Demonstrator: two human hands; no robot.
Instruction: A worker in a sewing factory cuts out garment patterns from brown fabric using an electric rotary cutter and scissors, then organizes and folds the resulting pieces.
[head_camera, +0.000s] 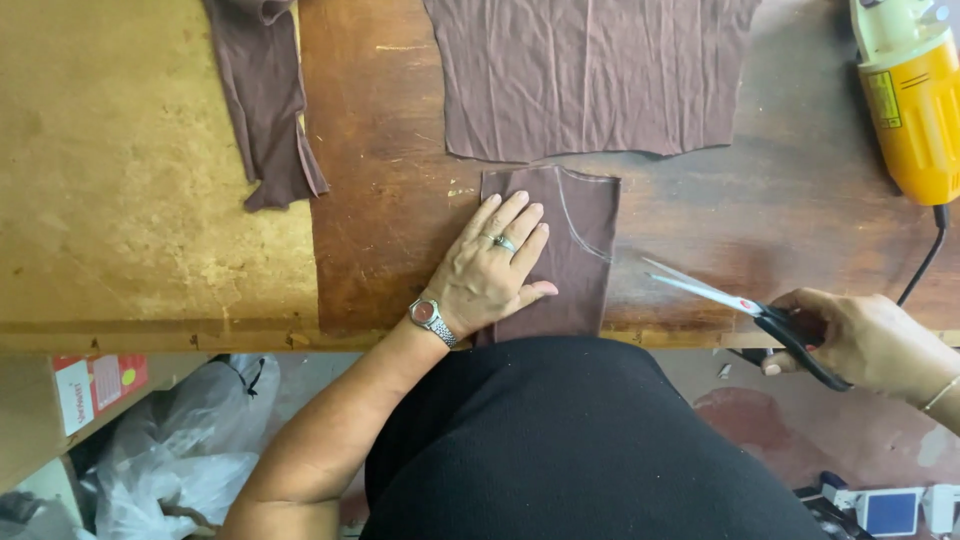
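My left hand (495, 268) lies flat, fingers spread, on a small folded piece of brown fabric (580, 235) at the near edge of the wooden table (390, 200). A curved chalk line runs across that piece. It wears a ring and a wristwatch. My right hand (865, 340) holds black-handled scissors (740, 305) just right of the piece, blades open and pointing left toward it, a short gap away from the fabric edge.
A larger brown fabric panel (590, 75) lies beyond the small piece, and a narrow brown strip (265, 100) lies at the upper left. A yellow electric cutting tool (915, 100) with a black cord sits at the far right. Plastic bags (180, 450) sit below the table.
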